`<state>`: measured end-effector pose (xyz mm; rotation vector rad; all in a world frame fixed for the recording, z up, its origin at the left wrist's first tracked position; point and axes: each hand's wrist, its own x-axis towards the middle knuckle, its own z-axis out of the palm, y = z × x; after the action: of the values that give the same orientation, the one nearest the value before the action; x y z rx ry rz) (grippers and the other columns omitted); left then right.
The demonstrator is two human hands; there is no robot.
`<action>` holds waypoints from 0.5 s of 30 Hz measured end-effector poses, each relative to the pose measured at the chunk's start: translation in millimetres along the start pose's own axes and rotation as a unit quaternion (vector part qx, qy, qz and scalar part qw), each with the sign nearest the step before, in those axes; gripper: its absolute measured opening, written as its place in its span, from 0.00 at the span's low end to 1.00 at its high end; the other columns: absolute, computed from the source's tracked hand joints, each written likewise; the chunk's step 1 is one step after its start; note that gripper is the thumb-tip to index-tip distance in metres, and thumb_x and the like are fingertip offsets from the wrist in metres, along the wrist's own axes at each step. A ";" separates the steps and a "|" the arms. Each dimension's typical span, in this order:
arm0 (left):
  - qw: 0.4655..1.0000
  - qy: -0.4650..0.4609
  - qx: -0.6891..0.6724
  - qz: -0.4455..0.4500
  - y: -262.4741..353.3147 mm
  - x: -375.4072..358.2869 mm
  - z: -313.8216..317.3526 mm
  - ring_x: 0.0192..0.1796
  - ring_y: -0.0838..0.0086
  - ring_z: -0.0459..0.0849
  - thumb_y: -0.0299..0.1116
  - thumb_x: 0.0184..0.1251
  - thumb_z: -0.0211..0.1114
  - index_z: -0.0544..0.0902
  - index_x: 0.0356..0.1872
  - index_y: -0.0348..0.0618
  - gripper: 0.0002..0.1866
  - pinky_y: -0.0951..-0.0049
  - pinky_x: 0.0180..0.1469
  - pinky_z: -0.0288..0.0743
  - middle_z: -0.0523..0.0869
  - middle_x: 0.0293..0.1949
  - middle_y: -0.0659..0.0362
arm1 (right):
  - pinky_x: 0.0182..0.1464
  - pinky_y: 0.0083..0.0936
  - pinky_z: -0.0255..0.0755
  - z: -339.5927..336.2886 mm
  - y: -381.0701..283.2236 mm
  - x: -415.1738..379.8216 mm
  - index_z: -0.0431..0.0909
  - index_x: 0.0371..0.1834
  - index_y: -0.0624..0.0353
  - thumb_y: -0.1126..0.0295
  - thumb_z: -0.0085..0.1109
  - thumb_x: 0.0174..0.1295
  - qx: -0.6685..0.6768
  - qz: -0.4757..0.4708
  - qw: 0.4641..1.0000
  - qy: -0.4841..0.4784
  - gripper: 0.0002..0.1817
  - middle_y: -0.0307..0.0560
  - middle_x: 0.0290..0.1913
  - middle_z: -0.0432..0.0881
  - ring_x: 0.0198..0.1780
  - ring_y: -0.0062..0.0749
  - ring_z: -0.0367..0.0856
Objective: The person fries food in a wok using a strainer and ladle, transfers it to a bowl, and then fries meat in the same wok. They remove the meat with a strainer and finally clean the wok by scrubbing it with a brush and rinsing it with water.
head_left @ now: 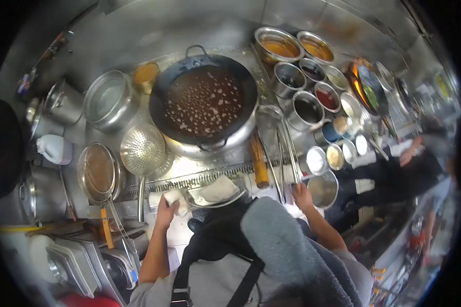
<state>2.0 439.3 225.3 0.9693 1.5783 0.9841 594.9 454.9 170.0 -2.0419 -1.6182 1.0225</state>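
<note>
My left hand is closed around a folded white cloth at the stove's front edge. Beside it, a second folded cloth lies on a metal tray. Lower right of the wok, my right hand grips the long metal handle of a ladle, whose far end reaches toward the sauce pots. A large black wok sits on the burner, holding dark brown liquid dotted with pale bubbles or bits. Between the wok and my right hand lies a brush with a wooden handle.
A perforated strainer and a fine sieve lie left of the wok, near a metal pot. Several sauce pots stand at right. Flames rise by another wok, near a co-worker's hand.
</note>
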 end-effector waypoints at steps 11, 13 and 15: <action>0.920 0.032 -0.366 -0.134 75.7 36.5 42.2 0.54 0.62 0.80 0.59 0.74 0.51 0.73 0.61 0.46 0.29 0.52 0.54 0.76 0.82 0.54 0.54 | 0.30 0.45 0.72 -67.1 -198.8 136.0 0.56 0.64 0.60 0.74 0.52 0.61 0.019 -0.162 0.985 0.059 0.27 0.58 0.25 0.77 0.28 0.51 0.80; 0.905 0.038 -0.385 -0.179 132.4 46.8 104.7 0.44 0.63 0.83 0.59 0.76 0.46 0.74 0.59 0.48 0.27 0.52 0.45 0.78 0.83 0.48 0.56 | 0.40 0.58 0.73 -79.5 -271.5 187.2 0.59 0.62 0.58 0.71 0.50 0.62 -0.052 -0.203 0.973 0.092 0.24 0.70 0.34 0.81 0.39 0.68 0.81; 0.883 -0.023 -0.439 -0.162 144.1 74.9 140.3 0.57 0.61 0.78 0.65 0.74 0.44 0.73 0.63 0.53 0.31 0.38 0.61 0.66 0.82 0.55 0.58 | 0.44 0.58 0.74 -104.7 -347.3 216.6 0.61 0.61 0.58 0.71 0.50 0.61 -0.158 -0.240 0.954 0.088 0.23 0.72 0.37 0.81 0.42 0.68 0.81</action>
<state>142.2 577.3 310.9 0.0865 1.0044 1.2396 447.5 777.9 399.0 -1.7111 -2.1337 0.4200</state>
